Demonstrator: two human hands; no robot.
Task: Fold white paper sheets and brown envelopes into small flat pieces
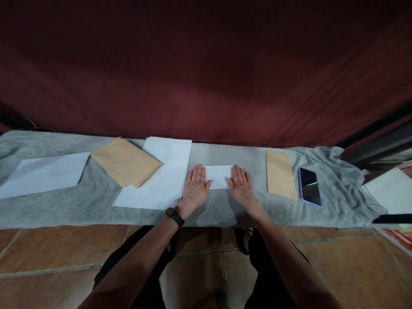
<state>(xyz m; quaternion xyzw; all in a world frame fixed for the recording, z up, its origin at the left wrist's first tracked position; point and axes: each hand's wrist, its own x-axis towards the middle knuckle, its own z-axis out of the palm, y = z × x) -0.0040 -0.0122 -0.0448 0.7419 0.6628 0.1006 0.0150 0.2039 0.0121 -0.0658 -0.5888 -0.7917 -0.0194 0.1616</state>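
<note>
A small white piece of paper (219, 176), apparently folded, lies flat on the grey cloth between my hands. My left hand (195, 188) rests palm down over its left end, fingers stretched forward. Over the right end, my right hand (242, 185) lies flat in the same way, with its thumb on the paper. Beside my left hand is a stack of white sheets (167, 176). Brown envelopes (127, 161) partly cover that stack. To the right of my right hand lies a single brown envelope (280, 174).
A phone (310, 186) lies right of the single envelope. At the far left is a white sheet (45, 174). The grey cloth (96, 201) covers a long narrow surface against a dark red wall (206, 77). More papers (391, 189) sit at the right edge. Below is a tiled floor (58, 249).
</note>
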